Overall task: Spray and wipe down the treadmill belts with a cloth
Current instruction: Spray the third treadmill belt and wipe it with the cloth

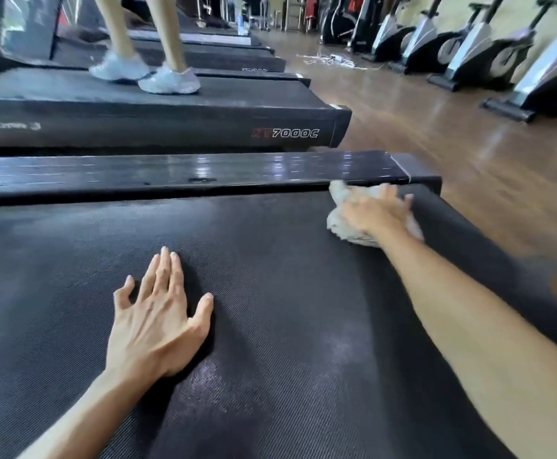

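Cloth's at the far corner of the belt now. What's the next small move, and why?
Probably draw the right hand and cloth back across the belt toward you: they sit at its far rear corner by the side rail, and the near belt looks streaky.

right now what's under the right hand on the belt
A crumpled off-white cloth lies under the right hand, pressed onto the dark textured treadmill belt near its far rear corner. The hand covers the cloth's middle, and the belt beneath is hidden.

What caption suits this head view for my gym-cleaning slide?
Right hand presses a cloth on the treadmill belt's far corner; left hand rests flat.
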A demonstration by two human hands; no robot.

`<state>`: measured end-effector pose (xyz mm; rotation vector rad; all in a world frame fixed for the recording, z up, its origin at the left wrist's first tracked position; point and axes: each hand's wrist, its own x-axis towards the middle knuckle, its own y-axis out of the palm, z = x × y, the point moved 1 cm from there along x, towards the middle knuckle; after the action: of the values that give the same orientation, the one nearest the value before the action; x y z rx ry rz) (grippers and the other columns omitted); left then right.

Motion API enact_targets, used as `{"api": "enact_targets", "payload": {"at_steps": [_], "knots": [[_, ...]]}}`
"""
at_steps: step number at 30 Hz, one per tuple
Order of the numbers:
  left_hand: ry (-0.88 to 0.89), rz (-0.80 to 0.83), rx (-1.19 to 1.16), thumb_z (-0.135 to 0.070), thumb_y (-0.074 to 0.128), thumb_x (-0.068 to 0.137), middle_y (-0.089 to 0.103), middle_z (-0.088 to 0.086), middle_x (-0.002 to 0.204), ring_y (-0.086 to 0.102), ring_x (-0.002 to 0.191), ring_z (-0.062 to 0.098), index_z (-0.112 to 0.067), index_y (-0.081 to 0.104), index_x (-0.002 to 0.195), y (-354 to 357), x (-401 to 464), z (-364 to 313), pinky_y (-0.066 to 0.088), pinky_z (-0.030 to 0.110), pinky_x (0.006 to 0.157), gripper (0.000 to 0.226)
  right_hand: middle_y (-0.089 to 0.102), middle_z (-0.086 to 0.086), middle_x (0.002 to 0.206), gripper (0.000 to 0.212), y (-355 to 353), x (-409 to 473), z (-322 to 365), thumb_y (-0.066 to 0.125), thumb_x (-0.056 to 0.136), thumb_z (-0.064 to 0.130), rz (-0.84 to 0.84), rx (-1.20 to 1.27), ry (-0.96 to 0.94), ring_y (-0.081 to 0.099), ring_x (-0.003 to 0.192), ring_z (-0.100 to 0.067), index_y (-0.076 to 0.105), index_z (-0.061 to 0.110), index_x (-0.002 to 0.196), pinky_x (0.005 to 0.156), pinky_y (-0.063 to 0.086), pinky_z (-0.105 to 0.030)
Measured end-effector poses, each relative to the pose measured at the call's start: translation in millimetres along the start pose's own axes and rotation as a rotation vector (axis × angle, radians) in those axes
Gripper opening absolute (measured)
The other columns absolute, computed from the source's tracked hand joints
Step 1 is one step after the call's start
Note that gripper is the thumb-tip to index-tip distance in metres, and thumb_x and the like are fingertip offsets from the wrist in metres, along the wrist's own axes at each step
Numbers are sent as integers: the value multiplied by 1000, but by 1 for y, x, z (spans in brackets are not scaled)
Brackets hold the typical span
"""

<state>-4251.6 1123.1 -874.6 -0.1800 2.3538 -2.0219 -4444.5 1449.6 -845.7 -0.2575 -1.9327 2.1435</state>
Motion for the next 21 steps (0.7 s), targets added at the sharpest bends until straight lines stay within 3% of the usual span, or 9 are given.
{"api": "enact_targets", "payload": {"at_steps": [2, 4, 6, 8, 12, 14, 15, 17, 21], "knots": [[-1, -12, -2, -71, -7, 74, -16, -1, 169, -15, 154, 6, -13, -6, 162, 3, 2, 0, -1, 43, 126, 105, 24, -19, 166, 72, 0, 14, -27, 25, 95, 66, 7, -6, 177, 11, 156, -34, 33, 32, 158, 123, -2, -61], [-2, -16, 1, -70, -6, 75, -14, -1, 170, -14, 155, 7, -13, -6, 162, 5, 3, 1, 0, 43, 126, 104, 32, -12, 164, 59, 9, 21, -17, 31, 98, 54, -22, -32, 173, 15, 154, -31, 46, 35, 152, 123, -3, -61], [4, -13, -6, -70, -6, 75, -14, -1, 170, -13, 155, 7, -13, -5, 162, 6, 3, 1, 0, 43, 126, 104, 59, -6, 133, 39, 14, 2, 17, 34, 92, 40, -79, 5, 44, 40, 135, -35, 61, 43, 119, 116, 14, -63], [7, -11, -10, -70, -6, 75, -14, -2, 170, -14, 154, 6, -14, -5, 162, 6, 3, 1, -1, 42, 126, 104, 61, -1, 102, 21, 25, -24, 61, 41, 78, 35, -75, -13, -131, 50, 118, -35, 51, 40, 96, 103, 24, -59], [20, -11, -37, -72, 0, 77, -11, -4, 169, -10, 155, 6, -13, 3, 163, 3, 2, 3, 2, 43, 126, 105, 60, -2, 134, 35, 45, -78, 99, 33, 77, 49, 40, 53, -382, 45, 133, -32, 52, 43, 106, 113, 19, -61], [26, -32, -53, -72, 9, 78, -6, -2, 169, -4, 156, 9, -11, 13, 163, -1, 1, 1, 6, 45, 126, 104, 40, 3, 158, 53, 36, -100, 74, 26, 87, 56, 78, 97, -463, 24, 150, -25, 51, 47, 133, 123, 8, -54], [39, -41, -47, -72, 12, 79, -3, 0, 170, -1, 156, 11, -9, 17, 162, -3, -1, -4, 7, 47, 126, 104, 27, 4, 167, 59, 30, -108, 56, 26, 92, 59, 90, 118, -469, 11, 156, -22, 43, 47, 148, 125, 2, -51], [89, -45, -78, -71, 17, 79, 2, 4, 170, 3, 157, 14, -6, 24, 160, -8, -3, -24, 9, 47, 126, 104, 10, 6, 173, 63, 21, -116, 22, 28, 98, 61, 95, 154, -426, -2, 159, -18, 29, 46, 159, 127, -4, -48], [198, -1, -219, -65, 23, 83, 2, 4, 171, 1, 157, 14, -9, 19, 161, -5, -9, -102, 8, 43, 126, 96, 14, 6, 171, 58, 8, -132, -36, 33, 101, 57, 56, 143, -363, 2, 157, -18, 32, 44, 158, 127, -3, -44]]}}
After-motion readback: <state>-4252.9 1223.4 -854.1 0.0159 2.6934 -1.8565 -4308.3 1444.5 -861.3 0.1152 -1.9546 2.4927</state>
